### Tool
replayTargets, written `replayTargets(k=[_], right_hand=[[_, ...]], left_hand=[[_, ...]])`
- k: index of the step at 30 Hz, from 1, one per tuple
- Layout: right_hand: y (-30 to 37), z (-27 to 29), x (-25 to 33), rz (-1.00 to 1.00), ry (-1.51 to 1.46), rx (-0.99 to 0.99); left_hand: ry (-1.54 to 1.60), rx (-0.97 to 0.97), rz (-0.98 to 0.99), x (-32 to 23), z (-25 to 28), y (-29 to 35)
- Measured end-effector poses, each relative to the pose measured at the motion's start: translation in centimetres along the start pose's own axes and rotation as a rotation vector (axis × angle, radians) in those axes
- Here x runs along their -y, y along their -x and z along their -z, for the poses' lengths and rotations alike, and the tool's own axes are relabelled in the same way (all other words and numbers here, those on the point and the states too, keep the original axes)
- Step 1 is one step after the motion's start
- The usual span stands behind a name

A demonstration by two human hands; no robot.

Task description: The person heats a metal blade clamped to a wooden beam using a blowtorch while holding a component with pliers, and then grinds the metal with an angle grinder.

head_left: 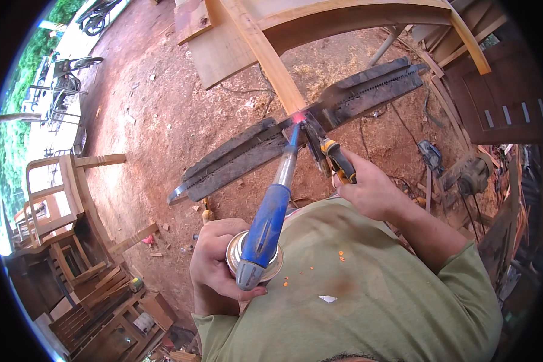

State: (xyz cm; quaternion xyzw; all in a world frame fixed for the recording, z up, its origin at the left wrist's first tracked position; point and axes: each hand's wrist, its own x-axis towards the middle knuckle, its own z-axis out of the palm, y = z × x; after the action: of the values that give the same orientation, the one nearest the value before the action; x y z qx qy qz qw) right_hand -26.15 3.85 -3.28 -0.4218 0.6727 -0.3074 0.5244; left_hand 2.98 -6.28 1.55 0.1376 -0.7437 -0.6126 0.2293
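My left hand [218, 256] is wrapped around the gas can under a blow torch [265, 223] with a blue body and metal nozzle. A blue flame runs from the nozzle to a small red glowing spot on a toothed saw blade [368, 90]. Two long dark bars [235, 157] hold the blade along its length, one stretch on either side of the glow. My right hand [368, 187] grips yellow-and-black pliers [339, 160]. Their jaws reach the blade close beside the glowing spot; exactly what they pinch is hard to make out.
A wooden frame with a long beam [265, 54] stands ahead, its end near the glow. Wooden chair parts [54, 193] are stacked at left, above boards [108, 301]. At right are a dark panelled door [507, 90] and a motor [475, 175]. Shavings lie on the dirt floor.
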Motion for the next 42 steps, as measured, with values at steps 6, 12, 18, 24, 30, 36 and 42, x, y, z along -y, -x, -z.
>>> replayTargets(k=[6,12,18,24,30,36,42], right_hand=[[-0.1,-0.1,0.7,-0.075,0.005,0.038],[-0.1,-0.3,0.5,-0.054,0.005,0.014],[-0.1,-0.2,1.0,-0.045,0.019,0.022],[-0.1,-0.5,0.5,-0.025,-0.020,-0.002],[-0.2,-0.7,0.0,-0.029,-0.015,0.000],[-0.1,-0.5,0.5,-0.086,0.041,0.022],[-0.2,-0.6,0.0,-0.070,0.044,0.020]], left_hand=[[0.007,-0.006,-0.010,0.1,0.1,0.0],[0.003,-0.012,-0.008,0.1,0.2,0.1],[0.008,-0.051,-0.015,0.3,0.1,0.5],[0.010,-0.042,-0.020,0.3,0.2,0.1],[0.010,-0.034,-0.022,0.3,0.4,0.2],[0.014,-0.028,-0.034,0.5,0.3,0.2],[0.012,-0.038,-0.024,0.6,0.3,0.3]])
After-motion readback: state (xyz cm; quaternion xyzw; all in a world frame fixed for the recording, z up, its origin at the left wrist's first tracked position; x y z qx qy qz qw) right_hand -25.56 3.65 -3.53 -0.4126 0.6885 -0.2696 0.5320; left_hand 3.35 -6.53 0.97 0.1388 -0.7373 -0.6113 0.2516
